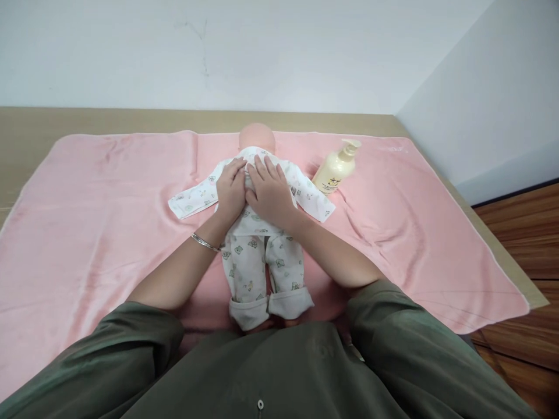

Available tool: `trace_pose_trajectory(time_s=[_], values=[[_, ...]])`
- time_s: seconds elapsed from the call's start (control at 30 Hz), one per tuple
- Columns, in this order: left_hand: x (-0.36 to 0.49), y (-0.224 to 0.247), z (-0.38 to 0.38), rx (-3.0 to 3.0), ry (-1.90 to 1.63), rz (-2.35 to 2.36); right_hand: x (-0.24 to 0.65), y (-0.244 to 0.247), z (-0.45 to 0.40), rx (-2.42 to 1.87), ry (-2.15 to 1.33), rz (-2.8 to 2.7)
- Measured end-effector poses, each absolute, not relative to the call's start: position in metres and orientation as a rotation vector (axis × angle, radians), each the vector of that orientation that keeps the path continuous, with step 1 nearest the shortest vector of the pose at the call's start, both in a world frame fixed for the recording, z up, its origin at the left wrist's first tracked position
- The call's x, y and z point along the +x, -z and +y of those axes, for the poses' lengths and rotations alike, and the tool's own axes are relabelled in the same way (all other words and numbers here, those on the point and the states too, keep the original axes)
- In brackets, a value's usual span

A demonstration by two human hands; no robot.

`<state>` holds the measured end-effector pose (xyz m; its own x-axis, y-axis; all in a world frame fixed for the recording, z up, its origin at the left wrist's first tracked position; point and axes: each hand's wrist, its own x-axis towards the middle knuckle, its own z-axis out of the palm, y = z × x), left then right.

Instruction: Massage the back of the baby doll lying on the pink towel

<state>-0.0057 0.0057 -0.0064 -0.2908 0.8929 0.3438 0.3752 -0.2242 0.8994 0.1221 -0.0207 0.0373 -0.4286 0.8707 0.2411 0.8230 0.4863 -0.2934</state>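
Note:
A baby doll point(257, 137) lies face down, its head toward the wall and its feet toward me. It wears a white printed top point(257, 224) and matching trousers point(248, 270) with turned-up cuffs. My left hand point(231, 187) rests flat on the left side of the doll's upper back, a silver bangle point(205, 242) on that wrist. Beside it, my right hand point(269, 189) lies on the back with fingers stretched and a little apart. The two hands touch near the thumbs. Both sleeves of the top spread out sideways.
Under the doll a pink cloth point(109, 233) with soft wrinkles covers most of the wooden table point(131, 120). A pale yellow pump bottle point(335, 170) is on the cloth, right of the doll. White walls point(279, 52) border the table behind and at right; wood-grain panels point(524, 233) show at far right.

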Motion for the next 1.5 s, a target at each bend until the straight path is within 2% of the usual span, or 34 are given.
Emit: trace_pose_trajectory(time_s=[0.23,0.4,0.53,0.63,0.83,1.0,1.17,1.3,1.5], values=[[-0.014,0.02,0.01,1.582,-1.591,1.672,0.131,-0.033,0.001,-1.313,-0.261,-2.42],[-0.011,0.017,0.01,1.651,-1.542,1.721,0.151,-0.028,0.036,-1.453,-0.322,-2.353],[-0.009,0.017,0.009,1.632,-1.563,1.735,0.136,-0.029,0.005,-1.546,-0.176,-2.295],[-0.008,0.017,0.008,1.616,-1.56,1.723,0.121,-0.032,-0.025,-1.438,-0.09,-2.381],[-0.009,0.017,0.011,1.629,-1.55,1.726,0.135,-0.04,0.001,-1.323,-0.242,-2.557],[-0.01,0.019,0.012,1.667,-1.556,1.71,0.149,-0.041,0.031,-1.508,-0.332,-2.45],[-0.009,0.017,0.01,1.653,-1.554,1.738,0.123,-0.039,-0.018,-1.733,-0.108,-2.251],[-0.01,0.016,0.012,1.668,-1.511,1.743,0.111,-0.038,-0.039,-1.503,-0.076,-2.446],[-0.011,0.019,0.016,1.724,-1.49,1.762,0.142,-0.033,0.029,-1.288,-0.307,-2.505]])
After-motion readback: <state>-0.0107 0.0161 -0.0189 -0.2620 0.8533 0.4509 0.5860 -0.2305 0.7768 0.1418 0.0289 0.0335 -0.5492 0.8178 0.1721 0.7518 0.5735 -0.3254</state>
